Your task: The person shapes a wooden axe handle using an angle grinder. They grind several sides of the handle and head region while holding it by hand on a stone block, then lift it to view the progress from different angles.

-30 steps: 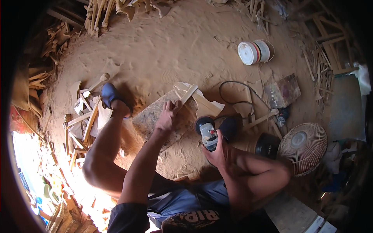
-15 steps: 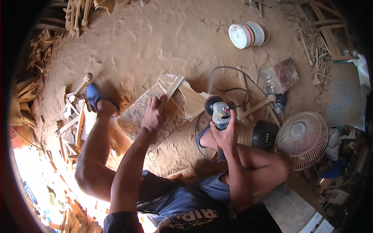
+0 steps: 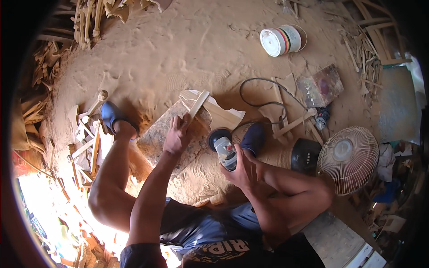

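Note:
My left hand is closed around the near end of a pale wooden strip, which slants up and away to the right. Under the hand and strip lies a broad worn wooden block. Beyond the strip, a flat, curved-edged wooden piece rests at the block's far right. My right hand grips an angle grinder with a clear and grey body and a red button. Its dark round disc is close to the block's right edge, apart from the strip.
A black cable loops over the sandy floor on the right. A cage fan stands at the right, and a white bucket lies on its side farther off. Wood scraps are heaped by my left foot, near a blue shoe.
My right hand has brought the grinder left and nearer to the wooden block. My right foot now shows beside it. The left hand keeps its hold on the strip, almost unmoved.

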